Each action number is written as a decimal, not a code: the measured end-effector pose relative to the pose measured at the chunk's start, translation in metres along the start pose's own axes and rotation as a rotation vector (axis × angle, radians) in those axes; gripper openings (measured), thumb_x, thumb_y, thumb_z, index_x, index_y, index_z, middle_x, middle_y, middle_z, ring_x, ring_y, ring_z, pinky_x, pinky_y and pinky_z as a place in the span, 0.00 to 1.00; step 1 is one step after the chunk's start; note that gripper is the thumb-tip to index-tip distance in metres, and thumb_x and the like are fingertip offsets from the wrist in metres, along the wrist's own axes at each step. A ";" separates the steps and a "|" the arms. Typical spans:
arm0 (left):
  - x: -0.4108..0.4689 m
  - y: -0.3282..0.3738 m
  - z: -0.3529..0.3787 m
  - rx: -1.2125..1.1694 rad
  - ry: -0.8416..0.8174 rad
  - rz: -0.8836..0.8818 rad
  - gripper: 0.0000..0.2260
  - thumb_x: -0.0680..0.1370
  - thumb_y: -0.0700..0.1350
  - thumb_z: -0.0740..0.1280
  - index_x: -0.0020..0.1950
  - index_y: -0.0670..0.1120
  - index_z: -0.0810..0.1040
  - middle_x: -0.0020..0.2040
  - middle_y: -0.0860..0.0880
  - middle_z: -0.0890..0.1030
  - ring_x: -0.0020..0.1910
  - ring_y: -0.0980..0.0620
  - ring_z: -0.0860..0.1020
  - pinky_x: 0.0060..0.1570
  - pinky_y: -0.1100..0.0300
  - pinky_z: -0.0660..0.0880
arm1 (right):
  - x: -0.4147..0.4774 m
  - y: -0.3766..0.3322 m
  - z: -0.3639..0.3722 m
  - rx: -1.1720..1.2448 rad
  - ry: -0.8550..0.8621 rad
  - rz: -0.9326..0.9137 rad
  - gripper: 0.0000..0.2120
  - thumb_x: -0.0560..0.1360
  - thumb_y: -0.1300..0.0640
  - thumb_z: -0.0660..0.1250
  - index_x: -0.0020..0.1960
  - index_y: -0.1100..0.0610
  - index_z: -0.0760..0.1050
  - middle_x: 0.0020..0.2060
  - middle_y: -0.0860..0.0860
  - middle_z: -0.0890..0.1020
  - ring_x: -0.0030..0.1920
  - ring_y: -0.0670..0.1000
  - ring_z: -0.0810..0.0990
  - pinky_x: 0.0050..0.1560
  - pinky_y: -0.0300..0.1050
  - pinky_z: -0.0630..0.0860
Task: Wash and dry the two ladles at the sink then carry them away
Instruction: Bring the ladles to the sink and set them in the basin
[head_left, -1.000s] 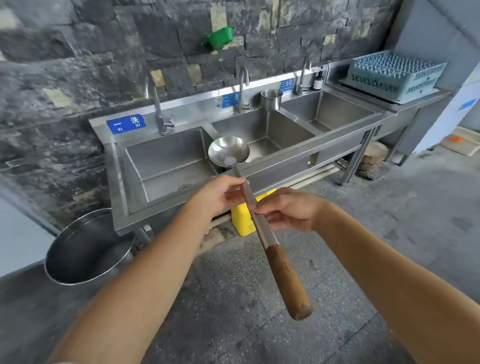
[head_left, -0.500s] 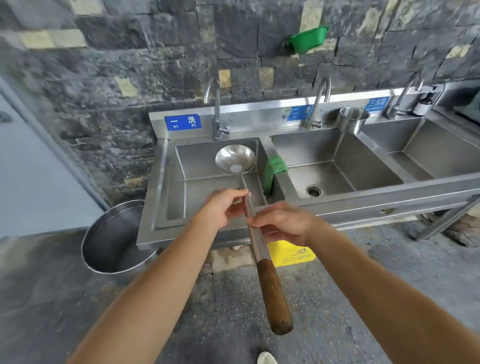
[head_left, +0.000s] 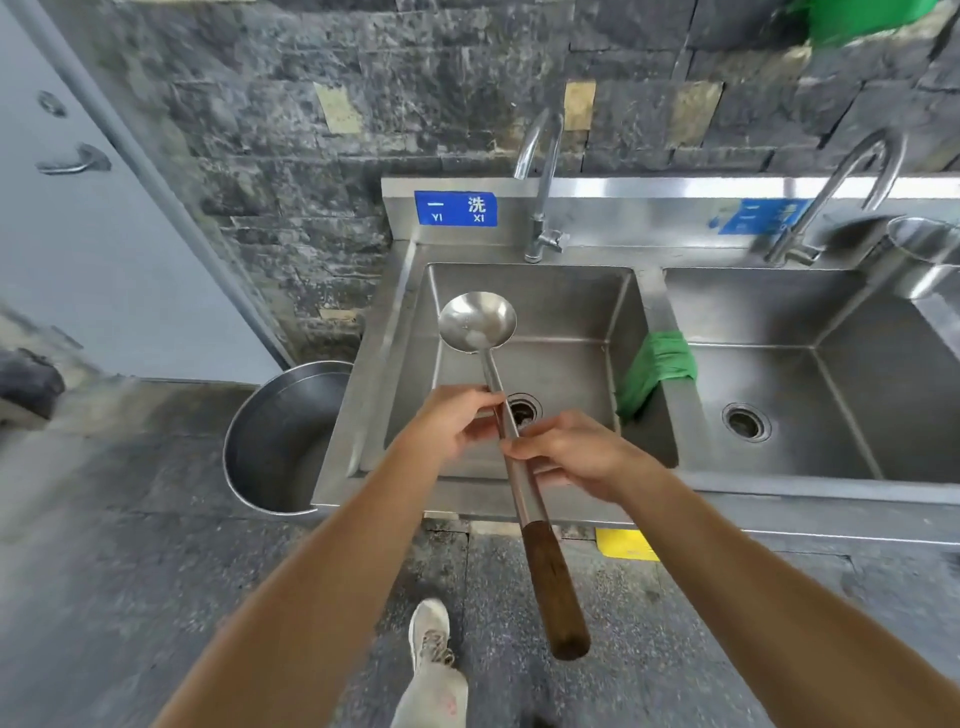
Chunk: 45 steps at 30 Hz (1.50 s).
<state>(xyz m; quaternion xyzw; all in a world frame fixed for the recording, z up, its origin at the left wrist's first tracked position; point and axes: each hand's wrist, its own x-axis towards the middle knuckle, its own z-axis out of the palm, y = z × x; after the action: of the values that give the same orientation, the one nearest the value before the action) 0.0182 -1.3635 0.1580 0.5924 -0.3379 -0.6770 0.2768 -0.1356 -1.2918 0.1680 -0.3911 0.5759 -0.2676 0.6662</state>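
While both hands are clamped on its metal shaft, the ladle (head_left: 524, 493) hangs slanted in the air over the front of the sink (head_left: 374, 374). Its round bowl is raised over the left side of the left basin (head_left: 571, 332), hollow side turned up toward the camera. Its dark wooden grip points down past the sink's front edge toward the floor (head_left: 156, 545). The left hand (head_left: 452, 426) pinches the shaft higher up, thumb and fingers curled round it. The right hand (head_left: 571, 452) grips just below, and the two hands are nearly touching. Behind them, a drain (head_left: 524, 408) shows in the left basin's bottom. A faucet (head_left: 543, 176) stands at the sink's back edge, with a blue sign (head_left: 455, 209) on the backsplash just to its left. A green cloth (head_left: 657, 366) is draped over the divider between the left basin and the right basin (head_left: 779, 384). A large metal pot (head_left: 280, 436) sits on the floor against the sink's left end. One pale shoe (head_left: 430, 631) shows on the floor below the arms
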 end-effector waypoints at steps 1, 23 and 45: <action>0.014 0.003 -0.007 0.006 0.004 -0.005 0.03 0.76 0.34 0.70 0.44 0.41 0.82 0.37 0.46 0.83 0.36 0.50 0.81 0.35 0.58 0.80 | 0.016 -0.003 0.002 0.009 -0.006 0.012 0.04 0.77 0.61 0.75 0.50 0.61 0.82 0.34 0.49 0.86 0.38 0.47 0.86 0.44 0.40 0.80; 0.344 0.005 -0.098 0.573 0.032 -0.097 0.05 0.69 0.32 0.70 0.39 0.40 0.83 0.36 0.41 0.84 0.38 0.45 0.84 0.43 0.49 0.83 | 0.350 0.020 0.026 0.099 0.200 0.257 0.07 0.77 0.62 0.75 0.54 0.60 0.86 0.48 0.59 0.88 0.44 0.49 0.85 0.39 0.36 0.81; 0.428 -0.064 -0.096 0.839 0.194 -0.131 0.05 0.68 0.34 0.64 0.38 0.43 0.72 0.44 0.39 0.82 0.47 0.37 0.80 0.35 0.59 0.68 | 0.455 0.107 0.019 -0.048 0.103 0.345 0.09 0.79 0.62 0.72 0.56 0.65 0.83 0.46 0.57 0.85 0.40 0.44 0.83 0.35 0.33 0.78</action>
<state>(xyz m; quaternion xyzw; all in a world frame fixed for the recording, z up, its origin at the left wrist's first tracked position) 0.0525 -1.6678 -0.1622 0.7346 -0.5178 -0.4384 -0.0008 -0.0386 -1.5958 -0.1742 -0.2881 0.6740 -0.1551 0.6623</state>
